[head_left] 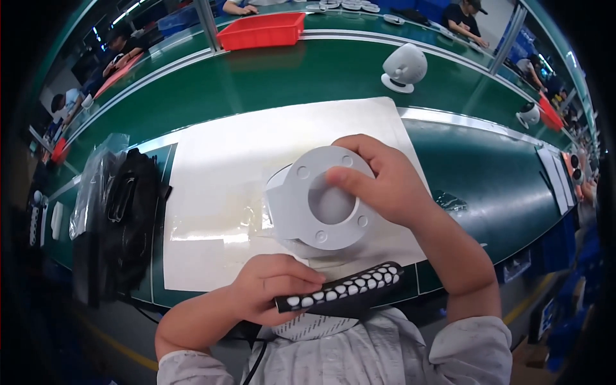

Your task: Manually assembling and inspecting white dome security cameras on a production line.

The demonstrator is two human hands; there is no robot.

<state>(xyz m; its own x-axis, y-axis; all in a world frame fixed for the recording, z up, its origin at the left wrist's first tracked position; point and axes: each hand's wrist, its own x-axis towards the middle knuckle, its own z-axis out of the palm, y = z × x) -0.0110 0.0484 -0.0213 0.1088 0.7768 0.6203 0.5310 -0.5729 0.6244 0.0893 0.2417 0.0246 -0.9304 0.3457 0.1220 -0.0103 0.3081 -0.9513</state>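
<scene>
The right hand (388,183) hides part of the grey ring-shaped base (337,237).

A hand could pass over the sheet (215,179) left of the white base (298,212), as far as the bags (131,205), which block the left. At the near edge, the left hand (269,285) and the dotted strip (346,290) stand in the way; the right hand (388,179) and its forearm bar the right. Beyond the sheet, the green surface (321,74) offers passage left of the domed device (407,64), short of the red bin (263,33).
</scene>
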